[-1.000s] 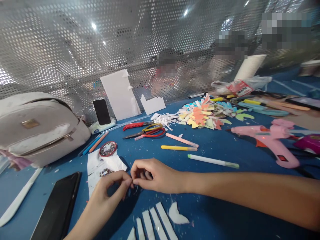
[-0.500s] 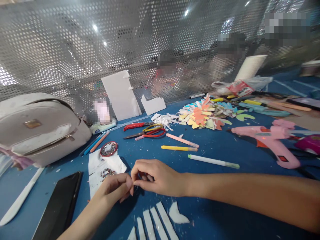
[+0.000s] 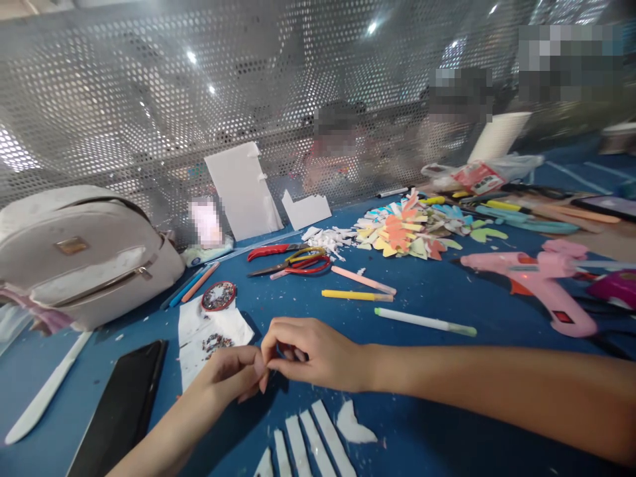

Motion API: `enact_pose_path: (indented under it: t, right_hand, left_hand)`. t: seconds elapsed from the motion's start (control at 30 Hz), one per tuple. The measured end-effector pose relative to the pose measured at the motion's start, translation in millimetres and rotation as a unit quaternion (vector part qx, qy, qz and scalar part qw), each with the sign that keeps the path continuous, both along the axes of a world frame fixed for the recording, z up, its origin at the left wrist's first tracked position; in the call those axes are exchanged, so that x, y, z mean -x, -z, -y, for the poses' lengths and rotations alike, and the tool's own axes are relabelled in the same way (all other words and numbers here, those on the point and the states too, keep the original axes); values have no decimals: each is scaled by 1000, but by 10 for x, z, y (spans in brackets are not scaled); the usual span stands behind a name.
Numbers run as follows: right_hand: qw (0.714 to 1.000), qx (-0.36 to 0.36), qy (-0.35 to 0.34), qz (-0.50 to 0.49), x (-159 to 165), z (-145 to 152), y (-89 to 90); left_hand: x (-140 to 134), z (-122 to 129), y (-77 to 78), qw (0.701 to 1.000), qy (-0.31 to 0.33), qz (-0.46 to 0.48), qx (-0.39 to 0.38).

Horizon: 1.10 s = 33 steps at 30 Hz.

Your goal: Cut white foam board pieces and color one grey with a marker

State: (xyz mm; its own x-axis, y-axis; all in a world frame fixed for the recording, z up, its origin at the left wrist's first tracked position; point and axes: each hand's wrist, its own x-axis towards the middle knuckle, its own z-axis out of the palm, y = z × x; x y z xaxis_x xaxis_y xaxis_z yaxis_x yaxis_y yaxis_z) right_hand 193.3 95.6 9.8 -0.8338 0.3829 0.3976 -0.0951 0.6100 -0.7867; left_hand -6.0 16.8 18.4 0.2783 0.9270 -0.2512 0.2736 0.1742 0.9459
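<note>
Perhaps something hidden between pinched hands (image 3: 314,352)

Nearest me on the blue surface (image 3: 285,298) lie white strips (image 3: 318,442) side by side, with a notched white piece (image 3: 354,424) just to their right; to my left are a dark phone (image 3: 124,404), a white knife (image 3: 48,391) and a bag (image 3: 99,265). Across the middle I have a white paper (image 3: 187,351), scissors (image 3: 291,267) and some pens (image 3: 348,295). Beyond these sit heaped white scraps (image 3: 328,240) beside a pile of coloured cutouts (image 3: 397,232), and a pink glue gun (image 3: 539,271) lies to my right.
</note>
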Motion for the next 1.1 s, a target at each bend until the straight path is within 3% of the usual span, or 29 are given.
enact_pose_path:
  t: [0.53,0.7,0.8,0.87,0.97,1.1]
  right_hand:
    - [999,49,16,8,27,-4,0]
    - [997,74,27,6,33,-13,-6]
    - [995,91,39,2,44,-25,2]
    - [993,103,48,-1,52,-31,5]
    - [991,122,58,-4,60,-37,7]
    - [989,137,57,-5,63,-40,9]
  left_hand:
    - [-50,40,-19,999,-42,2,-19]
    - [-72,87,-30,989,-73,-86,-98]
    - [-85,134,-6,957,-117,-184,-193]
    - [-80,157,20,913,-142,-249,-290]
    - [-55,165,41,844,-120,-317,-417]
    - [-31,147,15,796,-91,-357,-480]
